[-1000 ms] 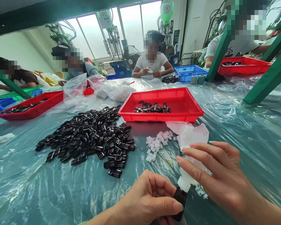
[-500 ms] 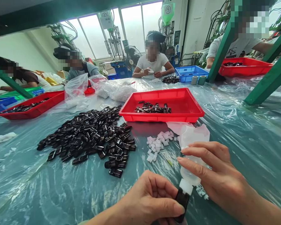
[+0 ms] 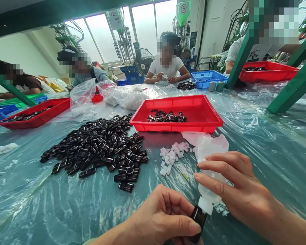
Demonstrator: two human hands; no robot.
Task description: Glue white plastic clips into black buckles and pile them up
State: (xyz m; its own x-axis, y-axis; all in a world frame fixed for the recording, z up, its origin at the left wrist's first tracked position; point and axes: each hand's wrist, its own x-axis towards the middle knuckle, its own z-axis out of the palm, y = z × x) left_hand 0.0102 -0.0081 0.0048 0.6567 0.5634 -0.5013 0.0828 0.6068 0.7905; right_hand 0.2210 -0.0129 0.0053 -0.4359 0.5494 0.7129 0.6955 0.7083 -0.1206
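Observation:
My left hand [image 3: 168, 217] is closed on a small glossy black plastic piece [image 3: 198, 219], pinched between thumb and fingers near the bottom of the view. My right hand [image 3: 234, 183] is wrapped round a translucent squeeze bottle [image 3: 209, 190], tilted with its white cap [image 3: 205, 205] downward. The bottle's nozzle end is at the top edge of the black piece; whether they touch I cannot tell. Left of the bottle lie small white square pads [image 3: 173, 154] in a loose pile. More white bits [image 3: 221, 208] show partly behind my right hand.
A big heap of black pieces [image 3: 99, 144] covers the table's left middle. Beyond the pads stands a red tray [image 3: 177, 127] with some black pieces inside. Clear plastic sheeting covers the table. Green posts [image 3: 293, 90] rise at the right. Several people sit around the table.
The bottle's cap has shifted slightly right and down relative to the black piece. My left hand still holds the piece in nearly the same place.

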